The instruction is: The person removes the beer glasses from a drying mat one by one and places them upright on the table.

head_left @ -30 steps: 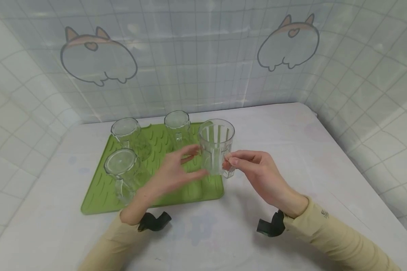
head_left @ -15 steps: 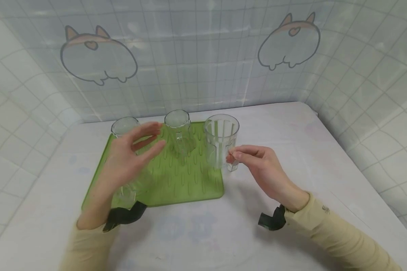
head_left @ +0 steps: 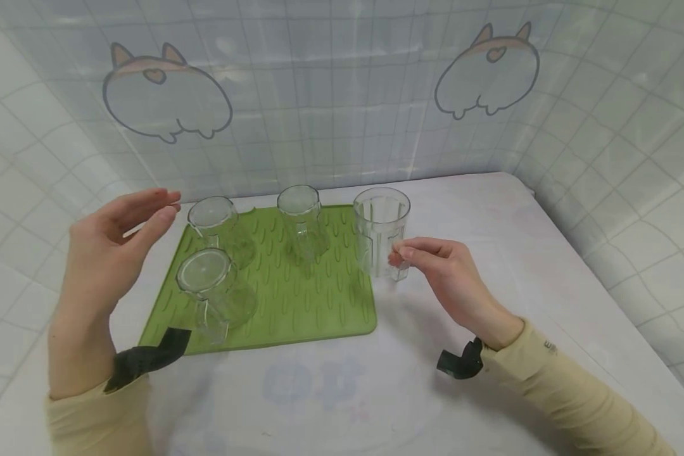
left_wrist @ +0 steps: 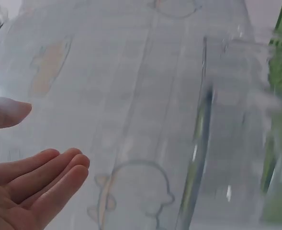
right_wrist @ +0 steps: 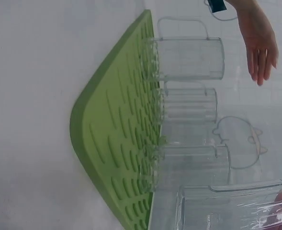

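My right hand pinches the handle of a clear glass mug, which is upright with its rim up, over the right edge of a green ridged mat. My left hand is in the air left of the mat, fingers loosely bent and holding nothing. Three more handled glass mugs stand on that mat: one at the front left, one at the back left and one at the back. The front left one looks upside down. In the right wrist view, the held mug fills the lower right corner.
A white cloth-covered table lies under the mat. Behind it rises a pale tiled-pattern sheet with two animal drawings, and similar sheets close off both sides.
My left hand has left the held mug's side and swung left past the mat's mugs. My right hand has carried the mug slightly right and back.
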The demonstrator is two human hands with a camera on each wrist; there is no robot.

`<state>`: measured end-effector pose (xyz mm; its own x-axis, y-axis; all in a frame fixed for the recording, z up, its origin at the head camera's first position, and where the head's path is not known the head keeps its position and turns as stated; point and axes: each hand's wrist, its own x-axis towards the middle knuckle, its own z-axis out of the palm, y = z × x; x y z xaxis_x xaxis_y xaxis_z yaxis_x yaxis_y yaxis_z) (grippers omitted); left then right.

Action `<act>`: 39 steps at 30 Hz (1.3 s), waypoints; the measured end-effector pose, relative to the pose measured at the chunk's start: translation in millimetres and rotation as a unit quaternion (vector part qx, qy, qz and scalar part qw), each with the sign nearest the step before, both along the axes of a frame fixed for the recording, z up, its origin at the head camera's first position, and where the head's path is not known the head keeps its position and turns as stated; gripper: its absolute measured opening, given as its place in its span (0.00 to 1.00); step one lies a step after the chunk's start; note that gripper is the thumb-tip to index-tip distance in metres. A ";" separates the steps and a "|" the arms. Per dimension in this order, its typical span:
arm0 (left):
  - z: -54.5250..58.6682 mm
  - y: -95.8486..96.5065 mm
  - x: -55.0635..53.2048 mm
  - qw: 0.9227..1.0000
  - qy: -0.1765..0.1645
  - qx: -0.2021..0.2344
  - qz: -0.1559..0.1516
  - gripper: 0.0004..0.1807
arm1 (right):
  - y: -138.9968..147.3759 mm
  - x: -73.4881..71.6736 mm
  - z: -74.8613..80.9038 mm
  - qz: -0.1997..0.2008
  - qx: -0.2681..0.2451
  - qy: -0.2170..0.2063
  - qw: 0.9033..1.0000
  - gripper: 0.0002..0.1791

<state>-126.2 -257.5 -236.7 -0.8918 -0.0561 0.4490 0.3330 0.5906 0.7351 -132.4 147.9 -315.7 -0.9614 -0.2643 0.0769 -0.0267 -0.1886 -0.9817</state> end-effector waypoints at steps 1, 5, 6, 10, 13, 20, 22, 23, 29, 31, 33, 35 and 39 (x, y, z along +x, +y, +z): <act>-0.2 -6.4 -0.7 1.000 -0.006 0.002 0.003 0.20 | 0.4 -0.8 0.3 -0.002 0.000 0.001 1.000 0.16; -4.2 -31.6 -5.1 0.998 -0.052 0.019 0.001 0.21 | 2.9 -4.0 0.6 -0.011 0.002 0.001 1.000 0.17; -5.9 -37.2 -6.9 0.998 -0.061 0.031 -0.005 0.22 | 3.8 -4.9 0.5 -0.014 0.002 0.000 1.000 0.18; -14.1 -56.3 -15.7 0.987 -0.091 0.121 -0.045 0.23 | 8.1 -9.3 -0.5 -0.023 0.002 0.004 1.000 0.18; -22.0 -68.4 -23.5 0.969 -0.109 0.208 -0.073 0.23 | 11.5 -12.7 -1.3 -0.028 0.000 0.008 1.000 0.18; -56.3 -97.4 -46.7 0.945 -0.151 0.279 -0.082 0.14 | 19.5 -20.3 -4.8 -0.045 -0.015 0.015 0.999 0.18; -67.8 -105.7 -51.0 0.941 -0.174 0.277 -0.080 0.16 | 21.8 -22.4 -5.8 -0.051 -0.017 0.016 0.998 0.19; -72.8 -109.4 -52.5 0.939 -0.185 0.279 -0.081 0.17 | 22.6 -23.6 -6.2 -0.055 -0.017 0.017 0.998 0.18; -93.6 -123.2 -58.7 0.921 -0.210 0.311 -0.101 0.14 | 26.7 -29.9 -9.3 -0.067 -0.016 0.021 0.997 0.18; -99.0 -126.0 -60.9 0.920 -0.214 0.312 -0.103 0.14 | 27.9 -31.4 -9.8 -0.069 -0.017 0.023 0.997 0.19; -104.2 -129.9 -62.7 0.924 -0.226 0.293 -0.099 0.17 | 29.0 -33.2 -10.3 -0.071 -0.020 0.025 0.997 0.18; -110.2 -134.3 -64.6 0.927 -0.239 0.274 -0.091 0.21 | 30.1 -35.4 -11.0 -0.073 -0.024 0.027 0.997 0.16; -121.8 -141.4 -67.4 0.927 -0.261 0.257 -0.075 0.32 | 33.4 -40.0 -13.2 -0.078 -0.037 0.030 0.996 0.15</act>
<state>-193.6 -398.9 -358.5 -0.9952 -0.0015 -0.0983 -0.0980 0.0933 0.9908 -172.4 181.3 -329.0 -0.9833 -0.1041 0.1494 -0.1195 -0.2499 -0.9609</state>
